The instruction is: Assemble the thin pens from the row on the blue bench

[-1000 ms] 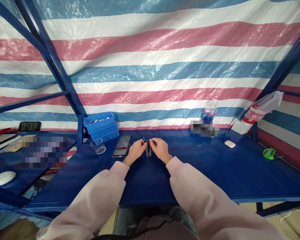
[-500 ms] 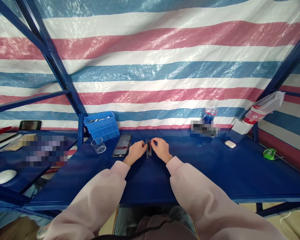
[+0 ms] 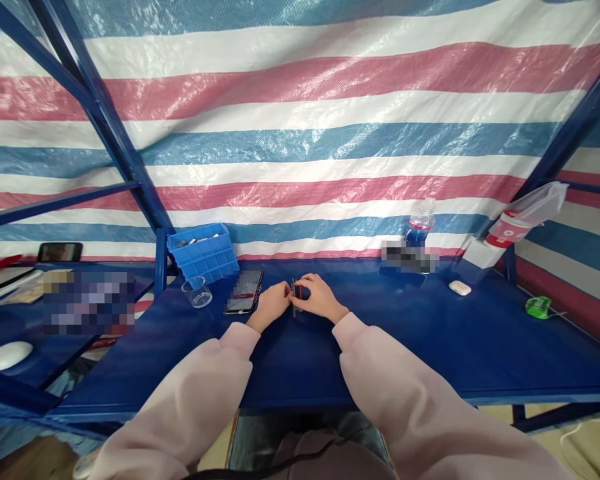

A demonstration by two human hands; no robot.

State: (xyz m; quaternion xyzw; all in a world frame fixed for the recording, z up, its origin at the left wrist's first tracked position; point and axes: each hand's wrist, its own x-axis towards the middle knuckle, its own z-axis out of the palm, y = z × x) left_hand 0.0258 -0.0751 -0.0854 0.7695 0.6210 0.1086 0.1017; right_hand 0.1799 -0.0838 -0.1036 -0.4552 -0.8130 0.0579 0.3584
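Note:
A small bundle of thin pen-like sticks (image 3: 298, 291), dark with a reddish one among them, lies on the blue table (image 3: 300, 360) between my hands. My left hand (image 3: 273, 303) is closed at the bundle's left edge, its thumb and fingertips pinched there. From the right, my right hand (image 3: 320, 297) curves over the sticks, with the fingers across the far part and the thumb across the near part. Both sets of fingertips meet at the left side and hide much of the bundle. Beside my left hand lies a phone (image 3: 244, 292) with its screen up.
A clear plastic cup (image 3: 197, 293) and a blue compartment bin (image 3: 205, 253) stand to the left. Along the right are a bottle (image 3: 420, 227), a white case (image 3: 460, 288), a white box (image 3: 480, 254), a red-and-white cup (image 3: 508, 230) and a green packet (image 3: 538, 307).
My right hand has shifted left and now reaches over the sticks, its fingertips touching or nearly touching my left fingers. My left hand stays almost in place.

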